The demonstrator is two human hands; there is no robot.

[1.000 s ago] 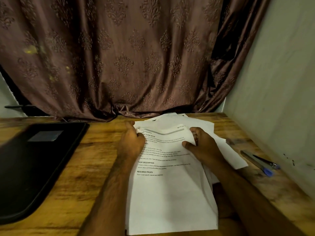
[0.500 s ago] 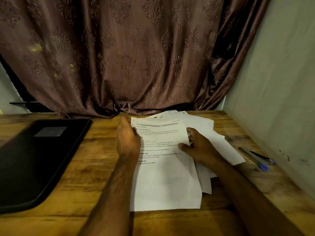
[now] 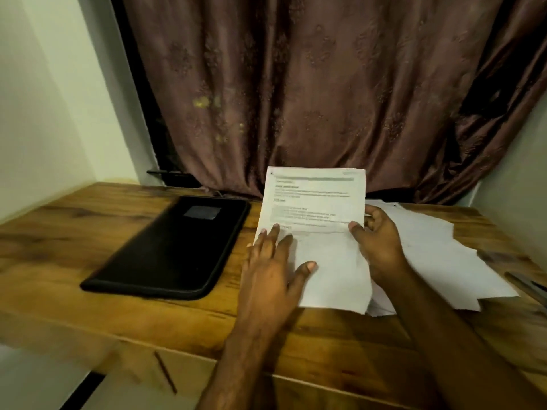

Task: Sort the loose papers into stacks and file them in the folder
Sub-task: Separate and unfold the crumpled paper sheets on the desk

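Left hand (image 3: 273,270) — fingers straight and spread, lying flat on the printed sheet (image 3: 316,229). Right hand (image 3: 377,241) — pinches the sheet's right edge, thumb on top. Loose papers (image 3: 438,261) on bench (image 3: 88,232), right of sheet; black folder (image 3: 174,247) closed, left.

Desk (image 3: 88,232): wood, grained, showing a slight sheen. Folder (image 3: 165,250): black, leather-like, matt, smooth, carrying a grey label. Printed sheet (image 3: 313,208) and loose papers (image 3: 438,255): white paper, matt, creasing slightly. Curtain (image 3: 325,93): brown cloth, embossed, faintly glossy.
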